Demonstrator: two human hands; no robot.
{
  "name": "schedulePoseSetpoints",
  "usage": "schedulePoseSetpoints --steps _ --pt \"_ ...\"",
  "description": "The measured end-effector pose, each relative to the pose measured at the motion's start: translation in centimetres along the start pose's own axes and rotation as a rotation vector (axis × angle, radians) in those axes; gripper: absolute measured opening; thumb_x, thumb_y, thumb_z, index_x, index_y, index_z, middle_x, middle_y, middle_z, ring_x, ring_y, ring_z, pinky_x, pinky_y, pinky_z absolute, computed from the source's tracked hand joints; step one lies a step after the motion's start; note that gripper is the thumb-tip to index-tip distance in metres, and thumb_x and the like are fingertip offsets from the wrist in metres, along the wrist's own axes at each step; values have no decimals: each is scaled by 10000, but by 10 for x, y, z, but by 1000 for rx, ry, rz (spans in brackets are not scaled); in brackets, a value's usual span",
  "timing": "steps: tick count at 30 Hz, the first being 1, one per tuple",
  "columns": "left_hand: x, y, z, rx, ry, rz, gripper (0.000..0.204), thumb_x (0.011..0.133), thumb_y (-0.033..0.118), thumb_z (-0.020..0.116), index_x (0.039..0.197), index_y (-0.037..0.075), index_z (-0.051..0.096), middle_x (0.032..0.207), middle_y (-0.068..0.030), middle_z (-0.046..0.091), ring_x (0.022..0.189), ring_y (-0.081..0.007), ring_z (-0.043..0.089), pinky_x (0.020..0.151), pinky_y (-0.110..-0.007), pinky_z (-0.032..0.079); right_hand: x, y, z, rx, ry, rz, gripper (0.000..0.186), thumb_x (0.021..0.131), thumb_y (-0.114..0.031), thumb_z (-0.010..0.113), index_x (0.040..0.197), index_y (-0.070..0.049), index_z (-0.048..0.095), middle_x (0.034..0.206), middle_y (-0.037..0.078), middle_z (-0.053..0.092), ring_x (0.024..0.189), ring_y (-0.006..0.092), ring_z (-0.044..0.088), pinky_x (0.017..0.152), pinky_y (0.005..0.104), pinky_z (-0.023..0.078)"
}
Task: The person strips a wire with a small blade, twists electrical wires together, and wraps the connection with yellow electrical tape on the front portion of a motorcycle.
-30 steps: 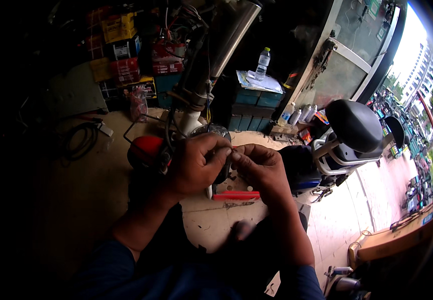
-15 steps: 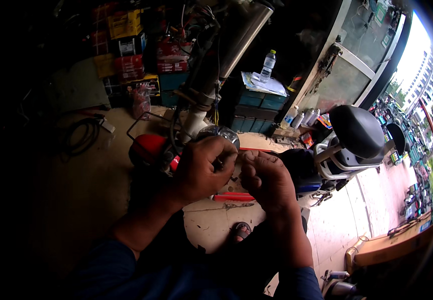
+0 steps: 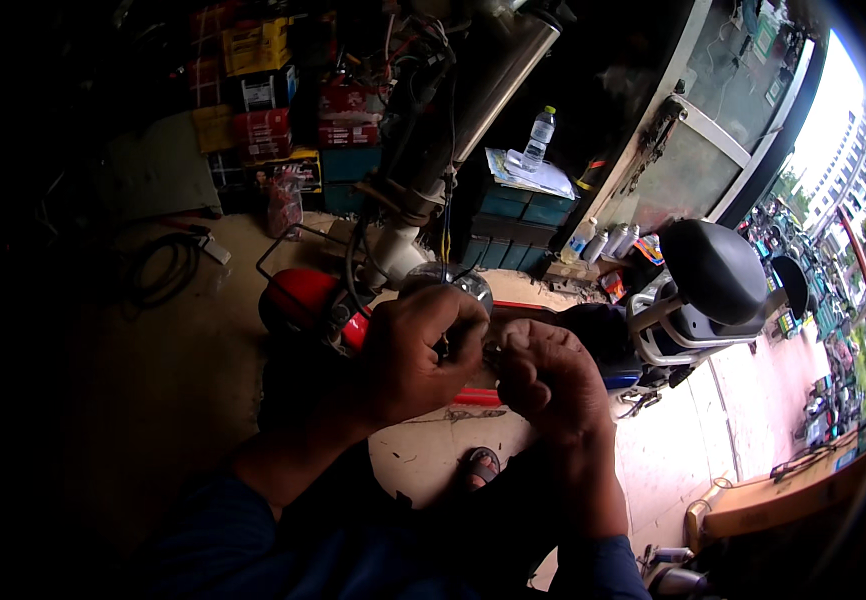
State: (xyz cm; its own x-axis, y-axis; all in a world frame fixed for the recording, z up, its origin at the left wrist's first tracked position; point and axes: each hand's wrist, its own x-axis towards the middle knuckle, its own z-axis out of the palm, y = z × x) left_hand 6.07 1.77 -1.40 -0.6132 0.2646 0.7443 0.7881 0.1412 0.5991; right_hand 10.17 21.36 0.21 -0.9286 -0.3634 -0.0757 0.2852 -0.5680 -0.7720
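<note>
My left hand [image 3: 415,345] is closed in a pinch, its thumb and forefinger pressed together. Fingertip to fingertip with it, my right hand [image 3: 553,375] is closed in a pinch as well. Whatever is between the fingers is too small and dark to name. Behind the hands stands a scooter with a red front fender [image 3: 308,295] and a bare metal steering column [image 3: 503,80]. Thin wires [image 3: 447,225] hang from the column, just above my left hand. Part of a round clear lamp [image 3: 463,282] shows beyond my knuckles.
The scooter's black backrest [image 3: 715,268] rises at the right. A water bottle [image 3: 538,138] stands on papers atop stacked dark batteries [image 3: 503,240]. Boxes [image 3: 263,135] are piled at the back left, with a coiled black cable [image 3: 163,270] on the floor. A wooden bench [image 3: 793,490] is at lower right.
Both hands have shifted slightly right and down in the picture, still pinched close together. The scooter's column and wires also appear a little further right.
</note>
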Motion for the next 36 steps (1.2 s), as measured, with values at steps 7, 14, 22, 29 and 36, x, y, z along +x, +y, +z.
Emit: schedulePoseSetpoints --steps 7,14,22,29,36 --pt "1 -3 -5 77 -12 53 100 856 -58 699 939 -14 668 819 -109 685 738 -185 707 639 -316 547 2 -1 8 -316 99 30 187 970 -126 597 1012 48 653 659 29 590 457 63 448 425 195 341" --pt "-7 -10 -11 227 19 95 96 854 -67 667 939 -23 681 819 -119 685 731 -210 703 645 -326 555 -11 2 20 -149 205 -173 173 1006 -154 542 970 -5 622 619 -33 480 476 40 415 442 190 330" --pt "-14 -11 -17 -188 29 -193 117 1014 67 618 1087 -4 676 889 -44 660 794 -80 610 719 -229 497 -42 -28 1 -551 248 -428 202 973 -78 623 1096 64 700 852 126 750 721 184 722 647 294 579" --pt "-26 -28 -21 -575 7 -378 140 1092 163 510 1161 65 581 1020 -65 694 864 -61 609 753 -220 488 -41 -15 6 -1188 -112 -37 67 887 -33 772 835 8 762 849 80 754 800 154 738 732 289 594" --pt "-38 -28 -16 -650 2 -382 109 1107 187 475 1155 108 532 1155 -88 693 851 -46 586 698 -207 476 -9 -10 18 -824 162 -340 84 948 -6 698 1004 32 748 908 90 752 855 115 713 796 258 568"
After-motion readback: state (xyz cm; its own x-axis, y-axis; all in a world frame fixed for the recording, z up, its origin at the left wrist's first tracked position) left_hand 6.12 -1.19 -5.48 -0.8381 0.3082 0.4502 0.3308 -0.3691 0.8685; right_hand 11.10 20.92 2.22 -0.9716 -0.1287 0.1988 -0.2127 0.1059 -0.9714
